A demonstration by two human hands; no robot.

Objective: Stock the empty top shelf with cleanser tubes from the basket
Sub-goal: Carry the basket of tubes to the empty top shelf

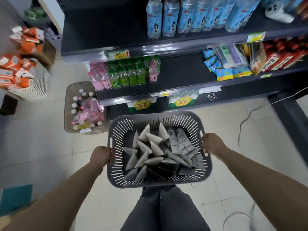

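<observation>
**Holding the tube basket by both handles**

Gripping from either side, both hands carry the grey slotted basket (116,135). The left hand (101,155) curls its fingers round the handle slot on the basket's left wall. The right hand (212,143) clasps the rim at the matching slot on the right wall. The basket sits between the two hands and over the person's legs (166,207).

The cleanser tubes (155,147) lie inside the basket, midway between the hands. They form a loose white-and-grey pile, many with their flat crimped ends pointing up. A few tubes with printed faces lie nearer the right hand.

Beyond the hands stands the shelving. The bare dark stretch of the upper shelf (103,30) is ahead of the left hand and well apart from it. Blue-labelled water bottles (168,17) stand on the same shelf, ahead of the right hand. A beige bin (69,105) of bottles and pink packets stands on the floor beyond the left hand, near the basket's far left corner.
</observation>
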